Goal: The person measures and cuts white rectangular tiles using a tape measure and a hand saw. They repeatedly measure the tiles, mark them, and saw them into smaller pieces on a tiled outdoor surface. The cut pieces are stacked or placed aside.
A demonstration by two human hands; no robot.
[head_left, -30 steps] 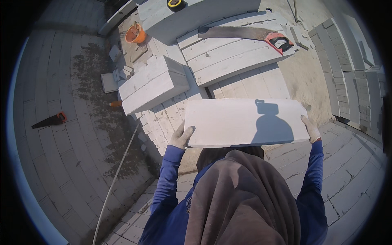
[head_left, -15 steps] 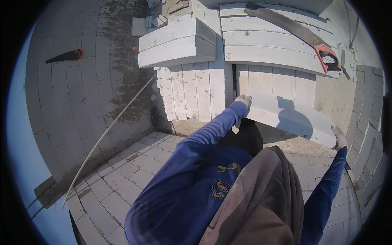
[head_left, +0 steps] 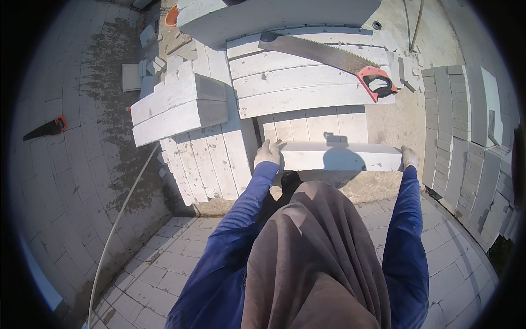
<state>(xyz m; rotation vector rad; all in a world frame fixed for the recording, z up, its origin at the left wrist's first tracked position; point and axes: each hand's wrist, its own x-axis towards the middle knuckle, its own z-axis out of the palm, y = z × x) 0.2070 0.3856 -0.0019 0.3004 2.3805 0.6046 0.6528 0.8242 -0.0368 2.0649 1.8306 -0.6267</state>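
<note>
A long white block lies across in front of me, low against the stacked white blocks. My gloved left hand grips its left end, fingers over the top edge. At the right end, my gloved right hand is closed round the corner. A shadow falls on the block's face. On top of the stack lies a large hand saw with a red and black handle, beyond the block.
Two short white blocks rest on the left stack. A smaller saw lies on the paved surface far left. A thin pole slants down at the left. More blocks are stacked at the right. An orange bucket stands far back.
The long block has gone from a slant to nearly level across, its right end now about even with its left. Both hands stay on its ends. My view has shifted right.
</note>
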